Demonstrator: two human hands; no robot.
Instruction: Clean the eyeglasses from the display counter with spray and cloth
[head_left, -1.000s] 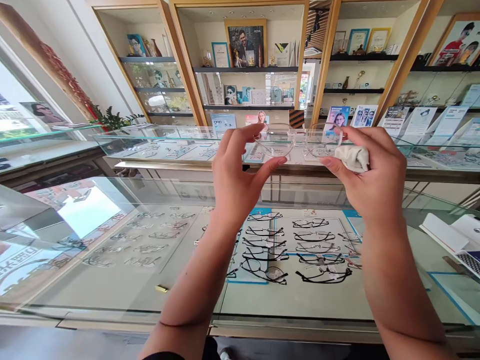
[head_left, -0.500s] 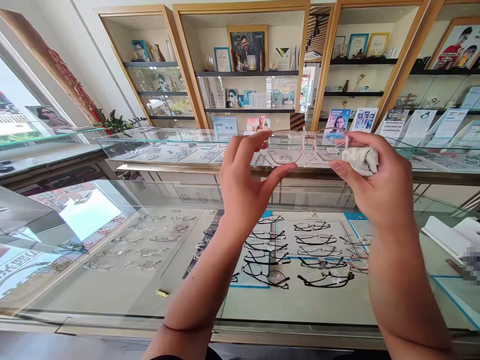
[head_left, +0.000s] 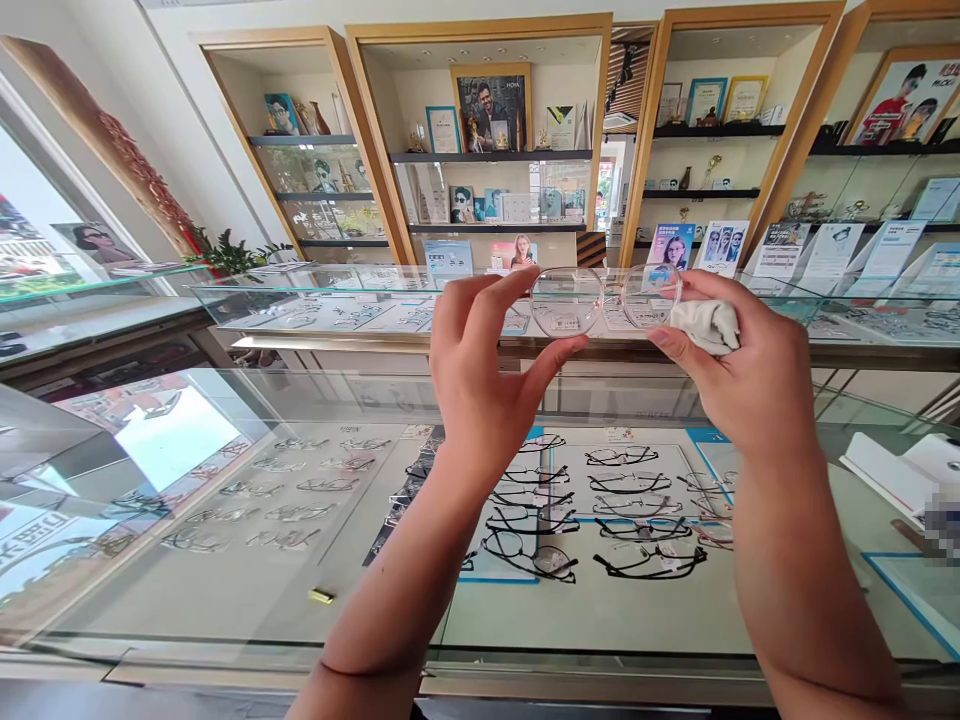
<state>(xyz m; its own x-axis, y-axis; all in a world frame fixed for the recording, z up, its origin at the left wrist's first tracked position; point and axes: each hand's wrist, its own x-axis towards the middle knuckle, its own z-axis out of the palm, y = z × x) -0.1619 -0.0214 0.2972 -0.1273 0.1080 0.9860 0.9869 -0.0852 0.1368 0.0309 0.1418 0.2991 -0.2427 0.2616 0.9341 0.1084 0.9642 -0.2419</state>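
A person holds up some clear glasses [head_left: 612,288] in both hands, high over the glass bench [head_left: 585,622]. The left hand [head_left: 484,360] has its fingers at the top of one lens and its thumb near the bottom, so it makes a wide curve round that side. The right hand [head_left: 750,370] pinches the other side, and a white cloth [head_left: 706,328] is bunched up in its palm. I can see right through both lenses to the back bench [head_left: 360,347].

Under the glass, below the hands, dark glasses [head_left: 651,568] sit in rows, and pale glasses [head_left: 327,485] lie to the left. A little gold thing [head_left: 322,596] is near them. Behind it all are tall shelves [head_left: 491,156] with pictures, and a green plant [head_left: 229,252] on the left.
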